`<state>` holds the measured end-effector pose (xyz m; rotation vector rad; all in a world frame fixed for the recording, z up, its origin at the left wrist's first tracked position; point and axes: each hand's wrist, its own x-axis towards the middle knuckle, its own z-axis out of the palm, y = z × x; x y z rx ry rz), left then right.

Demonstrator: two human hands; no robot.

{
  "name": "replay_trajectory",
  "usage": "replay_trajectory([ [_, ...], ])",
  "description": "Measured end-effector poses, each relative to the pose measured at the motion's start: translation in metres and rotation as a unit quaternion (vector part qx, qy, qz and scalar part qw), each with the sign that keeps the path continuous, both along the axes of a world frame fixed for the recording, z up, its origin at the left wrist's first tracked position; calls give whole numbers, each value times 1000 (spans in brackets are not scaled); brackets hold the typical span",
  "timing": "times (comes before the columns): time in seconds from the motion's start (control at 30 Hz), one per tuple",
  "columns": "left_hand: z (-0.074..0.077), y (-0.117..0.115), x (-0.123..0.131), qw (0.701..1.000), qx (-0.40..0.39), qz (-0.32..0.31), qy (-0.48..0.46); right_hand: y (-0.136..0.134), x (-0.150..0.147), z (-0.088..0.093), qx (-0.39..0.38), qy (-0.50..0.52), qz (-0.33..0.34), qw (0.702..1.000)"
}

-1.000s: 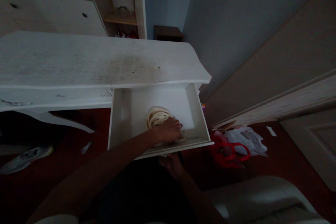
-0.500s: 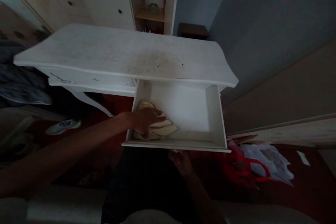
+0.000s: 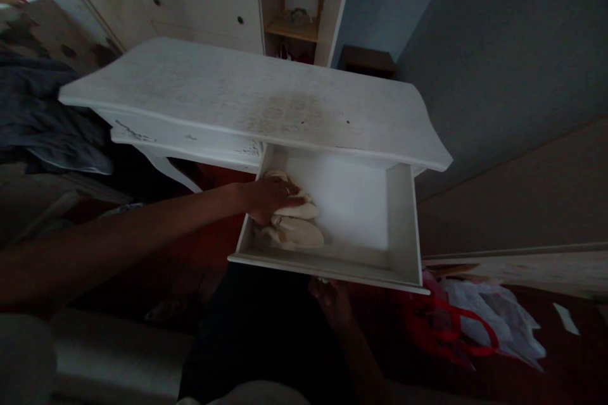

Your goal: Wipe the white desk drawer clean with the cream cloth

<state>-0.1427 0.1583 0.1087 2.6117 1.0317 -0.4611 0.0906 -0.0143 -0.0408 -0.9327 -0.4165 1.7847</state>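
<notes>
A white drawer (image 3: 361, 202) is pulled out of a white table (image 3: 209, 85). Inside it, along the left wall, my left hand (image 3: 273, 198) presses down on a bunched cream cloth (image 3: 299, 232), its fingers curled over the folds and a ring showing on one of them. Below the drawer's front panel, my right hand (image 3: 331, 300) is closed around what looks like the drawer knob (image 3: 323, 280), which is mostly hidden by the fingers and the panel's edge. Dark smudges mark the middle of the tabletop.
Behind the table stands a white cabinet (image 3: 209, 16) with an open shelf (image 3: 294, 28). To the right, a red bag (image 3: 441, 329) and white plastic bags (image 3: 503, 316) lie on the floor by the wall. Grey clothing (image 3: 47, 117) hangs at the left.
My left hand has moved toward the back of the drawer with the cloth, whose folds have shifted. The right hand stays at the drawer front. The whole view has turned slightly left.
</notes>
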Motion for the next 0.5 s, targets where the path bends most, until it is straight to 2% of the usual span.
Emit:
replay_trajectory([
  [0.1, -3, 8, -3, 991, 131, -4, 11, -1, 1, -5, -1, 1, -6, 1000],
  [0.2, -7, 19, 1, 972, 229, 47, 5, -2, 2, -7, 11, 2, 2, 1000],
  [0.37, -6, 35, 19, 961, 243, 135, 7, -1, 0, -3, -1, 3, 1, 1000],
  [0.5, -8, 34, 25, 954, 254, 157, 18, 0, -2, 1, -16, 10, -12, 1000],
])
